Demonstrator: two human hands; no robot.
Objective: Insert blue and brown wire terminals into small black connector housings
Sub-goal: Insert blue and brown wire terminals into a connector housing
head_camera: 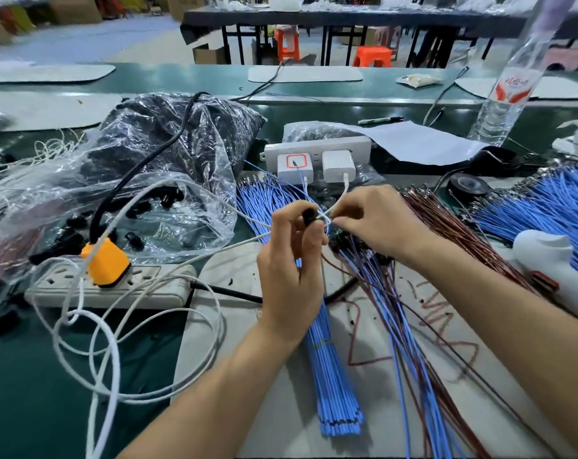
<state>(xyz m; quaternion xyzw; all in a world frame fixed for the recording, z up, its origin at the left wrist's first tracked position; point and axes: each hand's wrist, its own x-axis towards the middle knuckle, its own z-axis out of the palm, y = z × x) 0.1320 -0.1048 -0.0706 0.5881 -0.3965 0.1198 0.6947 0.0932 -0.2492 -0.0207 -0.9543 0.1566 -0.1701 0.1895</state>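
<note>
Well short of done, I judge: left hand (291,260) pinches a housing (309,216), right hand (373,220) pinches a wire (327,221) beside it, and a loose bundle (327,359) waits below.

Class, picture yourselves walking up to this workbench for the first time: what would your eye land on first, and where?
At centre, the left hand holds a small black connector housing while the right hand pinches a thin wire beside it. Below them lies a bundle of bright blue wires; at left, an orange plug sits in a white power strip.
</note>
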